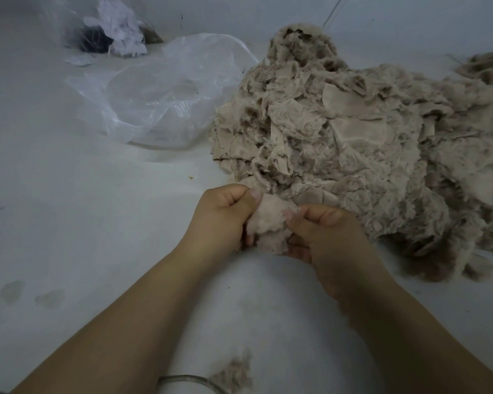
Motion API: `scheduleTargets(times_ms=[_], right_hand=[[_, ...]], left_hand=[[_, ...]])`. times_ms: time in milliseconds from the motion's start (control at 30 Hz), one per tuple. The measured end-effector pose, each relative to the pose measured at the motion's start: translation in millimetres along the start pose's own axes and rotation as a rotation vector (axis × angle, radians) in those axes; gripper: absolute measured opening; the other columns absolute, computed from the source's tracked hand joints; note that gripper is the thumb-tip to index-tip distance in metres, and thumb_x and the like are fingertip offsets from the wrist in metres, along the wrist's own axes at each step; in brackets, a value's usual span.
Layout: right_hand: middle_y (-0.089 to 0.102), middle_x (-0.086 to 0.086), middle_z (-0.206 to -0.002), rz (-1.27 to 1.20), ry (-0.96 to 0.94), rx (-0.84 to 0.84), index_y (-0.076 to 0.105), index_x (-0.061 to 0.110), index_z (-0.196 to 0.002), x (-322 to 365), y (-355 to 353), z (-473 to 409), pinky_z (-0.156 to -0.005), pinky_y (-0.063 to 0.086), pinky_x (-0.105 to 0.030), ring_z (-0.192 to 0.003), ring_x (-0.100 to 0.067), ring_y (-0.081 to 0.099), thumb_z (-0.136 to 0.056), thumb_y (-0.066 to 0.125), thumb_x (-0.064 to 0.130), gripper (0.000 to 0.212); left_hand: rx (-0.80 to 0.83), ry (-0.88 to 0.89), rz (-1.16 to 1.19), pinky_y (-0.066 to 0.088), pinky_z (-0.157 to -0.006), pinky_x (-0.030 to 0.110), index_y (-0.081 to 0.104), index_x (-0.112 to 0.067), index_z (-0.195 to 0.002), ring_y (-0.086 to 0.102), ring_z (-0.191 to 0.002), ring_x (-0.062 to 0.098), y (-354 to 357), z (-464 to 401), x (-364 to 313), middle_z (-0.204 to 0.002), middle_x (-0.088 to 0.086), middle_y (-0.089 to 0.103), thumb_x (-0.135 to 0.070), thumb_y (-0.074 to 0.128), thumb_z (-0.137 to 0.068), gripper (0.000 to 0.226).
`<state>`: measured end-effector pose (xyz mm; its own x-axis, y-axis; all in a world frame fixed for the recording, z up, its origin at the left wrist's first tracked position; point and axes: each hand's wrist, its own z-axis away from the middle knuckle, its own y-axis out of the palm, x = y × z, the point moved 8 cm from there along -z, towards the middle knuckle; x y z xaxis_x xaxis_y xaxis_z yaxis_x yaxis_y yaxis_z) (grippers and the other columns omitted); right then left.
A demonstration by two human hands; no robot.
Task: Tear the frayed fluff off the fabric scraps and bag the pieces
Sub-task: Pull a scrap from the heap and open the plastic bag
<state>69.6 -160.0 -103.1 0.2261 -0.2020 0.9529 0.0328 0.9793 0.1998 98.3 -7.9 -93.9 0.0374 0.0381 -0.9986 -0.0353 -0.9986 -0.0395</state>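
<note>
A fluffy beige fabric scrap (268, 223) is held between both hands just in front of a big heap of beige furry scraps (353, 143). My left hand (219, 220) grips the scrap's left side, thumb on top and fingers curled under. My right hand (325, 237) pinches its right side, fingers curled round it. A clear plastic bag (160, 92) lies open and crumpled on the white surface, left of the heap.
Another clear bag (108, 27) with white and dark scraps sits at the back left. A tuft of beige fluff (234, 373) lies near the bottom edge beside a thin ring (188, 379). More brown scraps (487, 66) lie at the far right.
</note>
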Motion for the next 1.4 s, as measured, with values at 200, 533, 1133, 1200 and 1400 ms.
scheduleTargets(times_ms=[200,533,1133,1200,1400], right_hand=[[0.073,-0.024,-0.084,0.003,-0.006,0.036,0.075,0.002,-0.081,3,2,1,-0.063,0.061,-0.034,-0.071,-0.030,0.071,-0.093,0.061,0.008,0.019],[0.076,-0.010,-0.080,0.084,0.004,0.109,0.065,0.004,-0.096,-2,11,4,-0.059,0.055,-0.023,-0.072,-0.017,0.074,-0.079,0.076,0.001,0.020],[0.045,0.010,-0.088,1.168,-0.716,-0.395,0.066,0.021,-0.114,63,-17,19,-0.060,0.039,-0.022,-0.074,-0.011,0.046,-0.079,0.075,0.021,0.036],[0.045,0.006,-0.087,1.164,-0.751,-0.400,0.071,0.016,-0.098,63,-18,20,-0.063,0.038,-0.024,-0.071,-0.011,0.043,-0.079,0.078,0.016,0.020],[0.058,0.000,-0.091,1.003,-0.879,-0.308,0.070,0.014,-0.081,63,-8,27,-0.064,0.036,-0.007,-0.070,-0.006,0.049,-0.076,0.074,0.028,0.016]], left_hand=[[0.137,0.089,-0.078,0.044,-0.046,0.022,0.070,-0.015,-0.081,0.056,-0.049,0.010,10,3,-10,-0.061,-0.004,0.063,-0.047,0.070,-0.078,0.032],[0.058,0.067,-0.040,0.043,-0.048,0.024,0.066,-0.003,-0.070,0.054,-0.051,0.017,12,2,0,-0.059,0.016,0.062,-0.015,0.075,-0.085,0.021],[0.098,0.214,-0.119,0.038,-0.050,0.017,0.056,-0.024,-0.063,0.043,-0.054,0.002,2,4,-16,-0.057,-0.015,0.049,-0.024,0.066,-0.082,0.022],[0.143,0.234,-0.201,0.039,-0.057,0.020,0.058,-0.026,-0.073,0.047,-0.059,0.002,11,4,-15,-0.064,-0.017,0.053,-0.022,0.064,-0.082,0.012],[0.170,0.320,-0.315,0.045,-0.075,0.015,0.063,-0.035,-0.090,0.061,-0.082,-0.001,24,10,-22,-0.086,-0.019,0.066,-0.014,0.049,-0.089,0.026]])
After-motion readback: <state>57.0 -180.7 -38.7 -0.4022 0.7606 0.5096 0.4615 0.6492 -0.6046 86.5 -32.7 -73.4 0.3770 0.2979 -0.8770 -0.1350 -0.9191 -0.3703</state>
